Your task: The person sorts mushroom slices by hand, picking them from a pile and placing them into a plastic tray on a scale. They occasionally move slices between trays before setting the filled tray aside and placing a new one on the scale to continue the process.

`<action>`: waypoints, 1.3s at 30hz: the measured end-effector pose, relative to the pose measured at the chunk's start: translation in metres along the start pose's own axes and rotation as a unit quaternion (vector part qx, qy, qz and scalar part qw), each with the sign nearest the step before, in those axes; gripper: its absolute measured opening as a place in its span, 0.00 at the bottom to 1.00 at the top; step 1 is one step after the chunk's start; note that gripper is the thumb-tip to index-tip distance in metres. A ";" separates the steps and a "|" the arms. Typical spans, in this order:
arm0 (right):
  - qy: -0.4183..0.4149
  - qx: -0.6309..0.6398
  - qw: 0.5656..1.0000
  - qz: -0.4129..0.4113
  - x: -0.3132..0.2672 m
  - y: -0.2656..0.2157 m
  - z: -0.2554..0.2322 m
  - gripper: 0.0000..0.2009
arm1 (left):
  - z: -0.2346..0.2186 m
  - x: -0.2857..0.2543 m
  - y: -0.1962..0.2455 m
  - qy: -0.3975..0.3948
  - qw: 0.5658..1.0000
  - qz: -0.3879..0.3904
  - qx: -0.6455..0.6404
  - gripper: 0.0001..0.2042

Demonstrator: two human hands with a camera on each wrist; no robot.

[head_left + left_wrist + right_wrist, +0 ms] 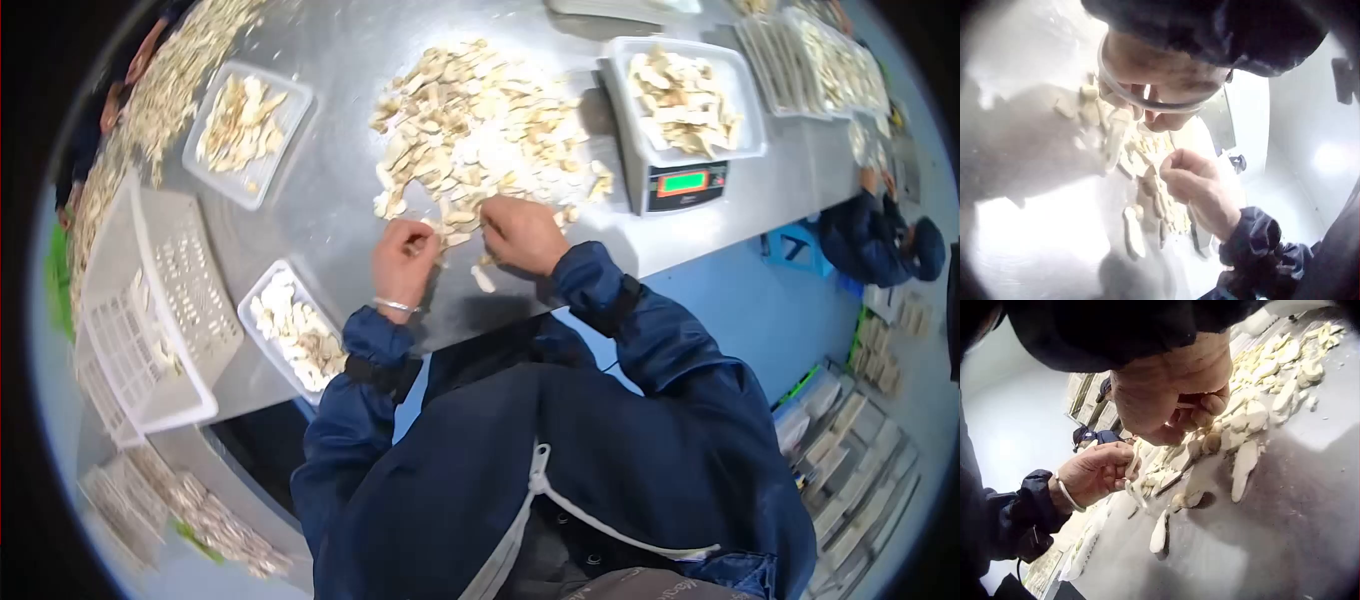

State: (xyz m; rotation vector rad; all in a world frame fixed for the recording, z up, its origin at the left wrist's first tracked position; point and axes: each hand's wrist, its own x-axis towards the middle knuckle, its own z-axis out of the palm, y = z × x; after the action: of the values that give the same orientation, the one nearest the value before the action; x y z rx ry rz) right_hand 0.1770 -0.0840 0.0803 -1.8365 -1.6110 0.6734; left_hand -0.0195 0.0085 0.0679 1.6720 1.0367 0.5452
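A loose heap of pale mushroom slices (480,130) is spread on the metal table (330,130). At its near edge, my left hand (403,262), with a bracelet round the wrist, pinches a mushroom slice (1134,459) between thumb and fingers. To its right, my right hand (525,235) is curled low over the heap's edge. A thin pale mushroom slice (1186,405) shows between its fingers in the right wrist view, mostly hidden by the hand. A single slice (484,279) lies on the metal just below the right hand.
A white tray of slices (745,130) sits on a scale (688,185) with a lit display. Two more trays, an upper one (250,190) and a lower one (265,325), stand left. Beside them is a white basket (205,390). Other people work around the table.
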 end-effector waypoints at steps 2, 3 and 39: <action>0.028 0.031 0.999 0.019 -0.007 -0.003 -0.016 0.03 | 0.001 0.009 0.004 -0.008 0.992 -0.095 -0.077 0.03; 0.040 0.051 0.998 0.027 -0.010 -0.004 -0.022 0.03 | 0.005 0.016 0.014 -0.024 0.993 -0.090 -0.070 0.04; -0.078 -0.106 0.989 -0.072 -0.056 -0.018 0.023 0.13 | -0.010 -0.005 0.012 -0.092 0.923 0.164 0.337 0.14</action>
State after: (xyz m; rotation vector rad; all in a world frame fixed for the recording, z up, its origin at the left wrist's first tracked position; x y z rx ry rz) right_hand 0.1406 -0.1357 0.0772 -1.8284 -1.9633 0.6126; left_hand -0.0257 0.0083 0.0833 2.4842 0.8536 0.2317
